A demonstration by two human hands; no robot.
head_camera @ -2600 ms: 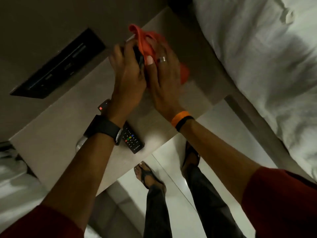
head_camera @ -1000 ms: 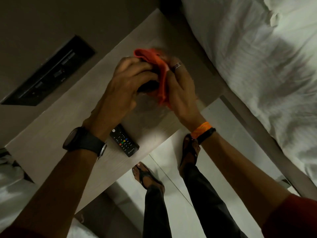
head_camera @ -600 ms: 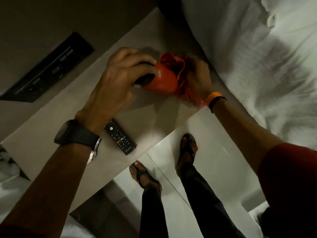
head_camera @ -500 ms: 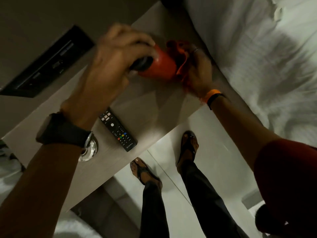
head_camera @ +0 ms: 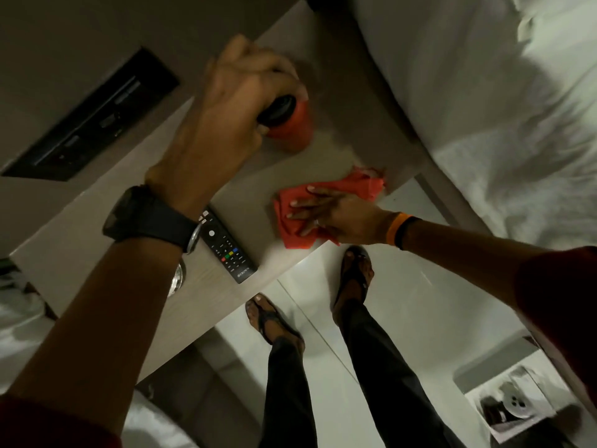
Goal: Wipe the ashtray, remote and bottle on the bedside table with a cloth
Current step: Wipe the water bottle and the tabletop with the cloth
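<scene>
My left hand (head_camera: pixel 226 105) grips the black cap of a red-orange bottle (head_camera: pixel 292 129) that stands at the back of the bedside table (head_camera: pixel 97 240). My right hand (head_camera: pixel 329 211) lies flat, fingers spread, on the red cloth (head_camera: pixel 352 189), pressing it onto the table near the front right edge, apart from the bottle. A black remote (head_camera: pixel 229 250) lies by the front edge, partly under my left wrist. A glass ashtray (head_camera: pixel 178 279) shows only as a sliver beside my left forearm.
A white bed (head_camera: pixel 484 92) borders the table on the right. A dark switch panel (head_camera: pixel 93 121) is set in the wall behind the table. My feet in sandals (head_camera: pixel 353 279) stand on the pale floor below the table's edge.
The cloth has come off the bottle: my right hand carried it down to the tabletop and now presses it flat. My left hand still holds the bottle's cap.
</scene>
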